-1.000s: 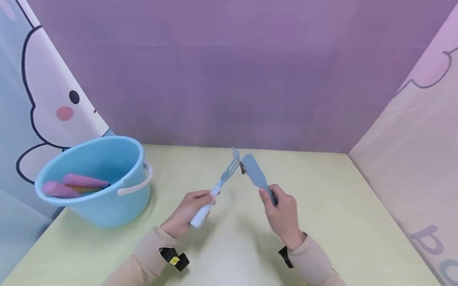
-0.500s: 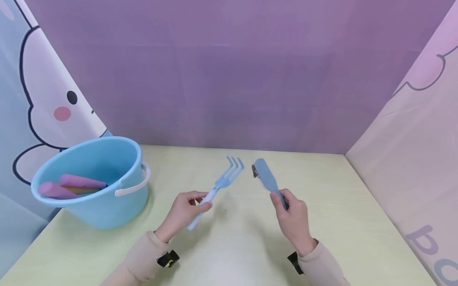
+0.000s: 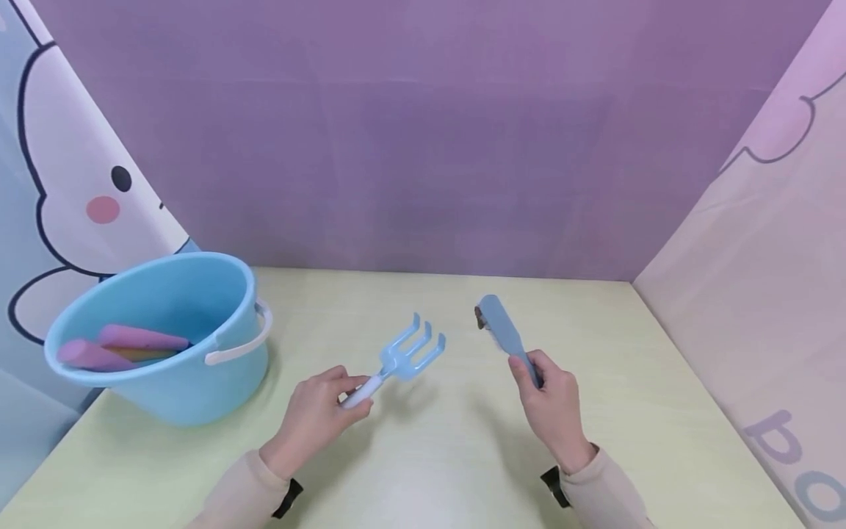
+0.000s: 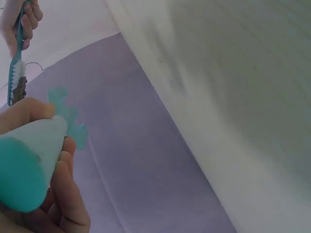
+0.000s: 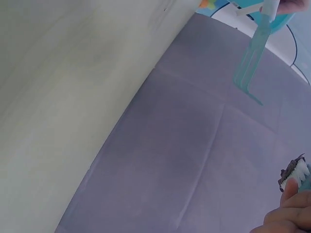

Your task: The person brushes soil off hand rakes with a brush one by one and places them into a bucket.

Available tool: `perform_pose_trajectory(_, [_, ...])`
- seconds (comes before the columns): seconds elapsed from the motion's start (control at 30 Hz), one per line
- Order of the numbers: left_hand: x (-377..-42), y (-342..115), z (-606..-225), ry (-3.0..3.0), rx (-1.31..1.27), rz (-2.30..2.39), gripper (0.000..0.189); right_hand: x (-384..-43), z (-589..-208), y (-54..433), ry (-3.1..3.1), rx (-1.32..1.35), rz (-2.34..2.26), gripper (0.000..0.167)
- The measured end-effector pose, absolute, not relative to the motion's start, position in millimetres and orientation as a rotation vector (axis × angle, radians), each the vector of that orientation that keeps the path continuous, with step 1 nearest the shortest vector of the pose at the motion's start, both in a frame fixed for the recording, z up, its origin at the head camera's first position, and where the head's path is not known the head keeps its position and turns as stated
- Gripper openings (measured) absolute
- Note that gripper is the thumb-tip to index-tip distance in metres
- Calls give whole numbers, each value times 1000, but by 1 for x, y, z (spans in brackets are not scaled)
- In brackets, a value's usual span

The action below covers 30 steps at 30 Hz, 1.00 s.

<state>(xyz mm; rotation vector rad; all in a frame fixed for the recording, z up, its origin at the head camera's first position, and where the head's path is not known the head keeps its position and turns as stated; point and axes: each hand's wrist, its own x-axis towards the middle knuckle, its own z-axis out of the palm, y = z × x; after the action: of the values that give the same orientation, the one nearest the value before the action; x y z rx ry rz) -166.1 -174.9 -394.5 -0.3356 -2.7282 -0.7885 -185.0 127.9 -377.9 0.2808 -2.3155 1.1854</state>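
My left hand [image 3: 317,415] pinches the white handle of a small light-blue garden fork [image 3: 399,360] between thumb and fingers. Its three bent tines point up and to the right, over the table. In the left wrist view the teal butt of the handle faces the camera. To the right, my right hand [image 3: 554,411] grips a blue-backed scrub brush [image 3: 504,329], thumb along the handle, head tilted up and left. White bristles [image 4: 18,70] show in the left wrist view, with a dark brown clump [image 4: 19,92] stuck at their tip end. Fork and brush are apart.
A light-blue bucket [image 3: 178,397] with a white handle [image 3: 238,350] stands at the left of the pale table [image 3: 449,470]. Pink-handled tools [image 3: 142,337] lie in it. A purple backdrop [image 3: 423,147] rises behind, with printed cloth panels on both sides.
From close to the brush's head, the fork has swung away, down and left, its tines turning to face up. My right hand and the brush have shifted a little right and down.
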Motion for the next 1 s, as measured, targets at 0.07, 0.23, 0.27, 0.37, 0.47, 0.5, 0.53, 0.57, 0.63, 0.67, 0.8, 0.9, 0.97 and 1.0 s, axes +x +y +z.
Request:
perform_pose_trajectory(0.07, [-164, -177, -394, -2714, -343, -770, 24, -185, -378, 128, -2325, 275, 1191, 16])
perform_pose_trajectory(0.23, [-158, -181, -391, -2680, -345, -722, 25, -186, -380, 129, -2348, 256, 1195, 16])
perform_pose_trajectory(0.27, [-156, -183, -390, -2675, -345, -708, 25, -186, -380, 129, -2354, 254, 1196, 16])
perform_pose_trajectory(0.37, [-148, -189, -382, -2681, -333, -666, 25, -186, -382, 130, -2365, 248, 1195, 16])
perform_pose_trajectory(0.47, [-137, -199, -367, -2678, -329, -654, 26, -186, -384, 130, -2375, 249, 1190, 17])
perform_pose_trajectory(0.5, [-133, -203, -362, -2672, -323, -654, 27, -186, -385, 131, -2377, 247, 1189, 17])
perform_pose_trajectory(0.53, [-128, -208, -356, -2648, -331, -650, 27, -186, -386, 131, -2379, 247, 1188, 17])
perform_pose_trajectory(0.57, [-124, -214, -351, -2608, -348, -637, 28, -186, -387, 132, -2383, 245, 1190, 17])
perform_pose_trajectory(0.63, [-117, -227, -341, -2499, -384, -588, 26, -186, -388, 133, -2389, 241, 1192, 16])
perform_pose_trajectory(0.67, [-113, -234, -336, -2454, -387, -563, 28, -186, -388, 133, -2393, 237, 1194, 16])
perform_pose_trajectory(0.8, [-102, -263, -308, -2263, -367, -330, 60, -187, -390, 134, -2424, 218, 1197, 16])
perform_pose_trajectory(0.9, [-96, -286, -288, -2202, -296, -250, 73, -188, -390, 135, -2442, 213, 1195, 18])
perform_pose_trajectory(0.97, [-93, -301, -280, -2257, -174, -278, 64, -188, -389, 136, -2451, 215, 1190, 18])
perform_pose_trajectory(1.0, [-92, -309, -277, -2282, -115, -311, 64, -188, -389, 136, -2455, 218, 1189, 19])
